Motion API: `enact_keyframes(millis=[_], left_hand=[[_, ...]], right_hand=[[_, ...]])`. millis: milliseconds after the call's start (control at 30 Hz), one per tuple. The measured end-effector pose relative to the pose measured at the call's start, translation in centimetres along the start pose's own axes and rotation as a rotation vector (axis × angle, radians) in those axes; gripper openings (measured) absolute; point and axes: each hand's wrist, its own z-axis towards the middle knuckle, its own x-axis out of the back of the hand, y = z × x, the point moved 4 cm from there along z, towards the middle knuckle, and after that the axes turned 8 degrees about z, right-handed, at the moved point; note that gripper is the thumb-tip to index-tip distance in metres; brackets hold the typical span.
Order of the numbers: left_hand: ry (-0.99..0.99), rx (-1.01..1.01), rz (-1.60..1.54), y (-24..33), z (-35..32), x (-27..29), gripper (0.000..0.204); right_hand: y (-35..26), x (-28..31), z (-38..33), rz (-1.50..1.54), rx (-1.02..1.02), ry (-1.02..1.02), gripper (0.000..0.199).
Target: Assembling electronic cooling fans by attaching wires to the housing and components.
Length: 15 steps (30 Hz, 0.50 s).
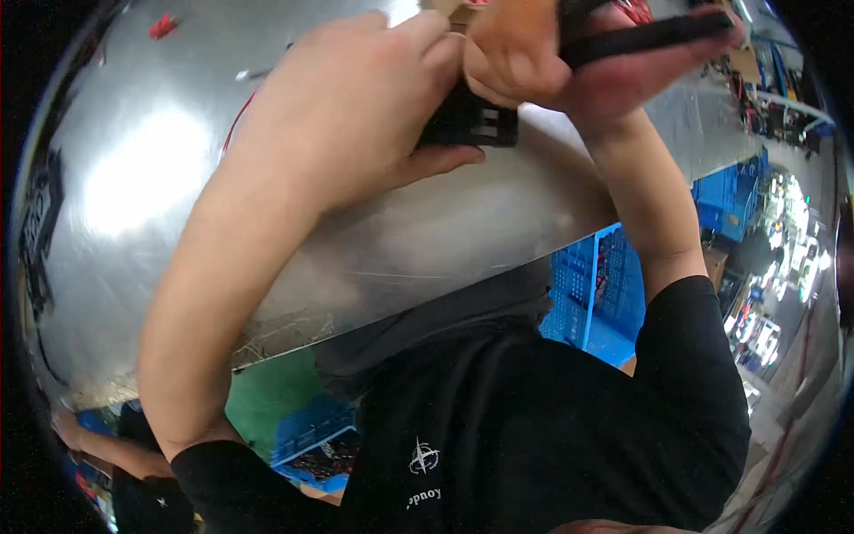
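Note:
My left hand (356, 102) reaches over the metal table and is closed round a black, boxy plastic part (480, 126). Its thumb presses along the near side, and much of the part is hidden under the fingers. Just to the right, my right hand (520, 67) is closed on a black-handled tool (654, 40); one long black bar lies across the palm. Motion blurs this hand, and the working end of the tool does not show. The fingers of both hands nearly meet above the black part. A thin red wire (237, 122) runs beside my left wrist.
The shiny metal table (391, 249) ends in front of my body. A small red piece (163, 26) lies at its far left. Blue crates (587, 289) stand below the edge, one holding small parts. Another person's arm (124, 452) shows at lower left.

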Motion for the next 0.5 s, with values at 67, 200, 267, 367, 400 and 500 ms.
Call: enact_keyframes(millis=[67,200,267,367,400,500], left_hand=[[-0.047,0.018,0.011,0.2,0.5,-0.3,0.057],[-0.122,-0.068,0.023,-0.4,0.5,-0.6,0.055],[0.058,-0.121,0.045,-0.6,0.0,-0.1,0.047],[-0.169,-0.185,-0.154,1.0,-0.7,-0.7,0.05],[-0.174,-0.27,-0.147,1.8,-0.8,-1.4,0.049],[-0.29,-0.392,-0.134,3.5,-0.5,-1.5,0.053]], right_hand=[[-0.1,3.9,-0.8,-0.013,0.018,-0.074,0.138],[-0.2,0.7,1.6,0.292,0.086,-0.698,0.065],[-0.2,-1.4,1.3,0.371,0.02,-0.761,0.06],[1.6,-4.1,-0.8,0.436,-0.069,-0.969,0.069],[2.0,-5.4,-1.7,0.478,-0.142,-1.129,0.087],[1.7,-7.8,-2.9,0.38,-0.223,-1.218,0.089]])
